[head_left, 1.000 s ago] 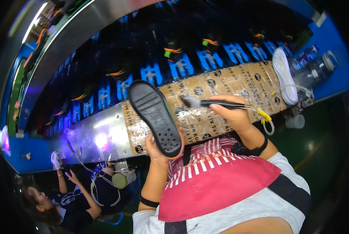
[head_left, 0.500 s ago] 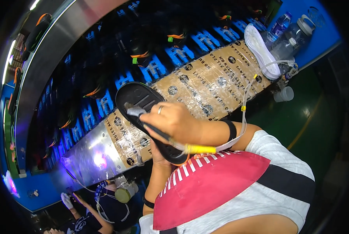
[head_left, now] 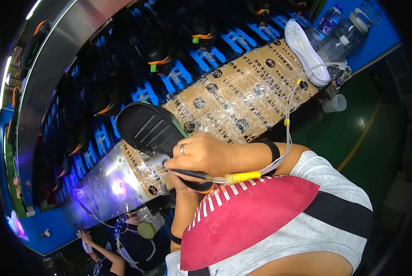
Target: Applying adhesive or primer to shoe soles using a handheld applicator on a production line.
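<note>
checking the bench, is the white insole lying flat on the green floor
No, the white insole lies on the taped cardboard benchtop, beside the water bottles.

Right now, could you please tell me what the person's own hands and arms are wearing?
Both forearms are bare, no gloves. The right hand has a silver ring on one finger and a black band at the wrist. The left wrist has a black band too.

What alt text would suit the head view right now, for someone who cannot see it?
A person's right hand presses a pen-shaped brush tool with a yellow band against a black shoe sole, which the mostly hidden left hand supports from below. Behind lies a taped cardboard bench top with a white insole.
</note>
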`<state>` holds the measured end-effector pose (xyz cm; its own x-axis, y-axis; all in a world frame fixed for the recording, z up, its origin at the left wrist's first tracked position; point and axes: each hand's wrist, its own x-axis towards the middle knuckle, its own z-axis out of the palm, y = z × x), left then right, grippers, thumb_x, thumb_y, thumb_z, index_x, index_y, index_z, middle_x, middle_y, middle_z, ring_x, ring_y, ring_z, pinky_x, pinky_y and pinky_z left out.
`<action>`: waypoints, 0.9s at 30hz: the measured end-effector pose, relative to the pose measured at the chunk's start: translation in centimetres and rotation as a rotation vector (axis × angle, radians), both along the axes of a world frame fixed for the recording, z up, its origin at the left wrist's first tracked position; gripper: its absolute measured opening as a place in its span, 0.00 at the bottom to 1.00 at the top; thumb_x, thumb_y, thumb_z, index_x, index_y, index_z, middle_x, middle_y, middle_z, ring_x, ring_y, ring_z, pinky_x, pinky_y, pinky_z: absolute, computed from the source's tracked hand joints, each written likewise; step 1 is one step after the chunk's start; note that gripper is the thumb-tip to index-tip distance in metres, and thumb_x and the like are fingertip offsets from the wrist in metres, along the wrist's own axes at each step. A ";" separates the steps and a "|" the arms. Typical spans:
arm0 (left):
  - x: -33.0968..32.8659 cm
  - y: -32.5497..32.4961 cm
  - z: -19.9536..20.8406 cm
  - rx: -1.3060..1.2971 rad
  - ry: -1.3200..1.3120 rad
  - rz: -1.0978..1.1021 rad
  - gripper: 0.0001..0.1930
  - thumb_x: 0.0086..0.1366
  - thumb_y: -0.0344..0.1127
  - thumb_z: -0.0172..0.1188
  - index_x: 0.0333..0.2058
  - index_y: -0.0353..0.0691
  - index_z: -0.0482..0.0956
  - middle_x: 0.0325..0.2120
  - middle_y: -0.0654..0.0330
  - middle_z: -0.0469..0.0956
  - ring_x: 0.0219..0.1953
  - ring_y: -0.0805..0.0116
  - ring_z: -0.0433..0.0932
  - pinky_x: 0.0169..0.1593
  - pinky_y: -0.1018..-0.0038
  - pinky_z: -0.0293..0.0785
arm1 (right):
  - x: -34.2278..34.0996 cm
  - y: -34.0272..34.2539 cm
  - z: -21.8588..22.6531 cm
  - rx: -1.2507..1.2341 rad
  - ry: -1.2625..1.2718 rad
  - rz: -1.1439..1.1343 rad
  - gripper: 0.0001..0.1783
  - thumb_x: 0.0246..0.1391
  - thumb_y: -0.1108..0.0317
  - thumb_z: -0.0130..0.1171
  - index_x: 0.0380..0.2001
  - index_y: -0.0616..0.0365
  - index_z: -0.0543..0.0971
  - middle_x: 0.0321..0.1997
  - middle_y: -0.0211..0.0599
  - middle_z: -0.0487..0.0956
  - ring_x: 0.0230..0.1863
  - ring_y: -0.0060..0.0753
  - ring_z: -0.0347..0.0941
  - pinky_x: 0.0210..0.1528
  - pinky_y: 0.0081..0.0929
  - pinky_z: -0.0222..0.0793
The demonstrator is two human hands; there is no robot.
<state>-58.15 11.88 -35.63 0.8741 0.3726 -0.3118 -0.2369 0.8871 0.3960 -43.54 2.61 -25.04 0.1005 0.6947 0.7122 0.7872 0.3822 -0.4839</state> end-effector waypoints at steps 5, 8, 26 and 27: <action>-0.4 1.5 -0.2 -0.007 -0.014 0.084 0.31 0.58 0.62 0.53 0.49 0.43 0.71 0.49 0.53 0.72 0.48 0.59 0.74 0.53 0.63 0.71 | -0.6 0.3 -0.7 0.149 0.224 -0.158 0.11 0.40 0.67 0.61 0.32 0.51 0.78 0.23 0.31 0.72 0.27 0.35 0.74 0.25 0.30 0.68; -0.2 1.5 0.1 0.003 0.034 0.092 0.34 0.57 0.64 0.52 0.52 0.42 0.69 0.50 0.52 0.71 0.51 0.57 0.72 0.55 0.62 0.69 | -1.2 0.5 -0.7 0.104 0.123 -0.095 0.12 0.41 0.71 0.63 0.33 0.57 0.79 0.23 0.33 0.74 0.24 0.34 0.73 0.25 0.28 0.70; 0.8 4.1 2.6 0.139 -0.252 0.126 0.40 0.50 0.60 0.62 0.58 0.44 0.62 0.53 0.51 0.66 0.54 0.51 0.65 0.57 0.60 0.65 | -1.3 -0.4 -0.7 -0.154 0.517 0.113 0.12 0.42 0.68 0.63 0.33 0.58 0.80 0.26 0.44 0.79 0.29 0.44 0.77 0.32 0.32 0.72; 0.9 4.3 2.9 0.084 -0.266 0.130 0.39 0.51 0.60 0.62 0.57 0.44 0.63 0.53 0.51 0.66 0.54 0.51 0.65 0.57 0.60 0.65 | -1.3 -0.5 -0.7 -0.186 0.519 0.141 0.12 0.43 0.68 0.62 0.34 0.58 0.80 0.26 0.44 0.79 0.30 0.44 0.77 0.32 0.32 0.71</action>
<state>-57.28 16.15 -32.71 0.8644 0.5010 -0.0415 -0.4511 0.8095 0.3757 -44.89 2.07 -25.75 0.3018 0.8359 0.4584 0.3758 0.3376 -0.8630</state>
